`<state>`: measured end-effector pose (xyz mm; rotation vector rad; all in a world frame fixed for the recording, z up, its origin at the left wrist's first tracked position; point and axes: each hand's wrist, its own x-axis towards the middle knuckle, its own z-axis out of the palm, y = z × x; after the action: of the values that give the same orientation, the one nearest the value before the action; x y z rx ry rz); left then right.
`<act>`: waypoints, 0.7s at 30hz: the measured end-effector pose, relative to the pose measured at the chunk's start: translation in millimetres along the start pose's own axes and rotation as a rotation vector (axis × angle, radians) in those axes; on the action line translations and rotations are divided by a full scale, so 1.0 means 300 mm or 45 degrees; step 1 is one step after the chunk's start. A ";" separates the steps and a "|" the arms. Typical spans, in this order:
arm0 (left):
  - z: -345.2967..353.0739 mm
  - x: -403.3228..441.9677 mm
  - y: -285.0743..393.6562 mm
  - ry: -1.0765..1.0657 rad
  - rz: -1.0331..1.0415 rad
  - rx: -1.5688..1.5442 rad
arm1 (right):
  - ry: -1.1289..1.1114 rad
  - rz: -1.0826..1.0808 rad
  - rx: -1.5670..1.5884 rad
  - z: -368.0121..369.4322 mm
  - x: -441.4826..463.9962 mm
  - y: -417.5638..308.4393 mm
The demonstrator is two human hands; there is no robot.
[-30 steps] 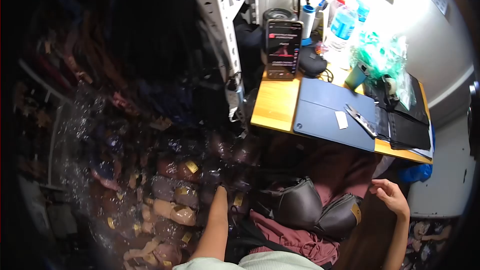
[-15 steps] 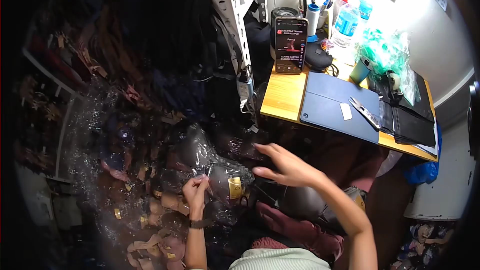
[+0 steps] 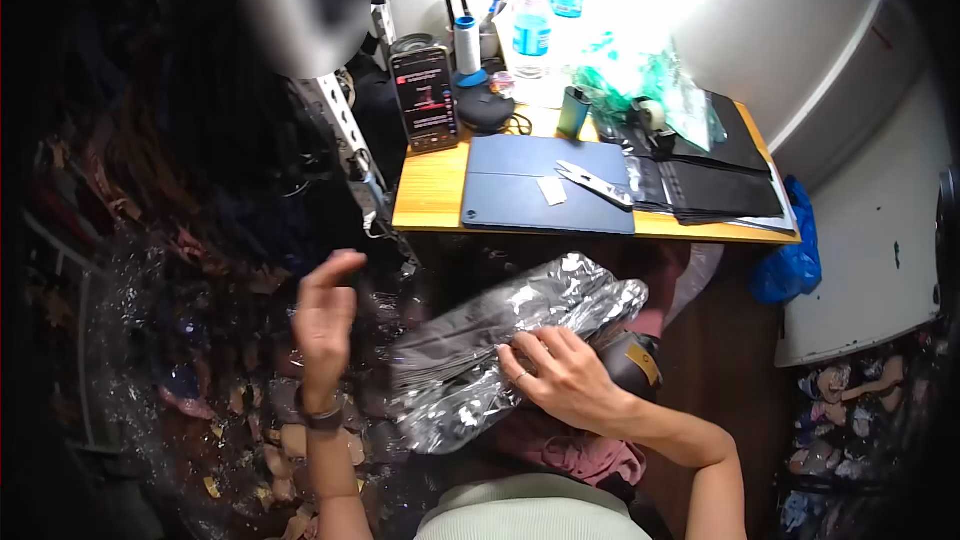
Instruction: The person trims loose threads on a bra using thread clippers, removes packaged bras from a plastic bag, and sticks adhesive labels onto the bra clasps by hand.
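A clear plastic bag [image 3: 560, 290] with dark, folded-looking garments inside lies slanted above my lap; they look like dark bras. My right hand [image 3: 560, 375] is closed on its near side, with the fingers pinching the plastic. My left hand [image 3: 325, 325] is raised to the left of the bag, apart from it, fingers stretched out and holding nothing. A dark moulded bra cup with a gold label [image 3: 642, 362] shows just right of the bag. Below my right hand lies a pinkish-maroon cloth [image 3: 600, 458].
The wooden desk [image 3: 425, 195] ahead bears a blue tablet case [image 3: 510, 175], small snips [image 3: 597, 185], a propped phone [image 3: 425, 100], a water bottle [image 3: 531, 38] and black pouches [image 3: 725, 190]. A metal rack post [image 3: 340, 120] stands left. Several plastic-wrapped bras [image 3: 290, 440] are piled lower left.
My left hand has let go of the plastic and moved up and left, now open. My right hand, open before, has closed on the bag. The view has turned right.
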<state>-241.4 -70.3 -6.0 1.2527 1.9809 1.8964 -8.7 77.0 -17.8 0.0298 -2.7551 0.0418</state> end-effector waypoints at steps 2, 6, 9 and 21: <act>0.167 0.027 0.038 -0.754 -0.063 -0.125 | -0.126 0.099 -0.027 0.112 -0.106 0.003; 0.447 -0.072 -0.211 -1.658 -0.118 0.009 | -0.032 0.433 0.455 0.055 -0.192 0.056; 0.422 -0.055 -0.213 -1.766 -0.097 0.364 | 0.025 0.680 1.092 0.042 -0.249 0.106; 0.399 -0.088 -0.164 -1.913 0.157 0.645 | -0.167 0.557 1.032 0.104 -0.251 0.108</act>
<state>-175.0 12.0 -85.0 1.9728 1.3838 0.0367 48.6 109.6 -75.8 -0.3587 -2.6149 1.2889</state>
